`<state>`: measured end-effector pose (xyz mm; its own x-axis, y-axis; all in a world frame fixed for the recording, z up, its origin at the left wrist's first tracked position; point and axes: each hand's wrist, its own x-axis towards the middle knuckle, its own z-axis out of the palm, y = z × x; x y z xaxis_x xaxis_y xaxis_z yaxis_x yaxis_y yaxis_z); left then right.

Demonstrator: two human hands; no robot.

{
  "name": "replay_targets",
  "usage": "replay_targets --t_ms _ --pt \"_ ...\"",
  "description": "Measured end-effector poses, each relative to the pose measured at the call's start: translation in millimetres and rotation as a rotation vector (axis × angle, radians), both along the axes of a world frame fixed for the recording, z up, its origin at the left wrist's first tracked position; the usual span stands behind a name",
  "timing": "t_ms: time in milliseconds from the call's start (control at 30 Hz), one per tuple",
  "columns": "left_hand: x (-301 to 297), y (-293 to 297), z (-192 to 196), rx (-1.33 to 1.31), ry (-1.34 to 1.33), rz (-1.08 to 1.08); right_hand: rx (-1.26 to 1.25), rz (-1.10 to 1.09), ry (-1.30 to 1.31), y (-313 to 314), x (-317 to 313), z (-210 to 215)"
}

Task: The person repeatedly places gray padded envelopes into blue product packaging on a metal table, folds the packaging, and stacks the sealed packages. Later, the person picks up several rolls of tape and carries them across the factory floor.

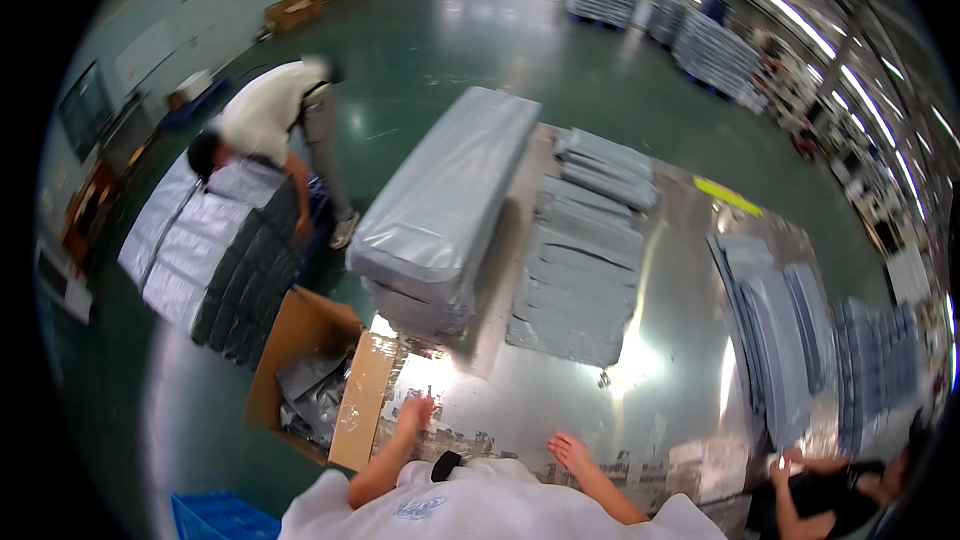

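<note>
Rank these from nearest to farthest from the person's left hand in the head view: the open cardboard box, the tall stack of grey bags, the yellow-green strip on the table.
From the left hand:
1. Open cardboard box, just to its left, beside the table edge.
2. Tall stack of grey bags, ahead on the table, beyond the hand.
3. Yellow-green strip, far right, at the table's far side.

Both hands flat on steel table (pixel 560 400): left hand (pixel 415 412) at 7 o'clock, right hand (pixel 570 453) at 6; grey bag stack (pixel 450 205) at 12.

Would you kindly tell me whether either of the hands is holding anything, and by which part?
Nothing is held: the left hand and right hand both rest open on the shiny metal table.
</note>
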<state>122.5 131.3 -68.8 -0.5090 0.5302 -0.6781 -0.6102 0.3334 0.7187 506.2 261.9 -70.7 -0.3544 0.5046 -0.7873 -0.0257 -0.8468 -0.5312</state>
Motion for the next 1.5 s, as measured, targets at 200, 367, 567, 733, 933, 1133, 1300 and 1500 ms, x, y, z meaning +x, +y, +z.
replay_targets --t_ms 200,367,567,733,933,1133,1300,1500 --pt "98 -3 -15 0.082 -0.216 -0.911 -0.077 -0.274 -0.084 -76 112 0" --pt "111 48 -35 0.02 0.056 -1.284 0.13 -0.053 -0.207 -63 106 19" --pt "154 70 7 -0.105 0.079 -1.491 0.6 0.118 -0.811 -94 208 16" --pt "196 37 9 -0.275 -0.04 -1.515 0.345 0.122 -0.636 -134 263 -33" --pt "198 44 4 -0.367 0.004 -1.556 0.329 0.356 -1.303 -129 197 -66" --pt "192 38 -7 -0.384 0.019 -1.545 0.176 0.676 -1.243 -98 165 18" --pt "203 40 11 -0.417 0.073 -1.505 -0.085 0.926 -1.545 -89 150 -9" --pt "200 36 7 -0.418 0.037 -1.454 0.129 0.87 -1.528 -95 146 10"
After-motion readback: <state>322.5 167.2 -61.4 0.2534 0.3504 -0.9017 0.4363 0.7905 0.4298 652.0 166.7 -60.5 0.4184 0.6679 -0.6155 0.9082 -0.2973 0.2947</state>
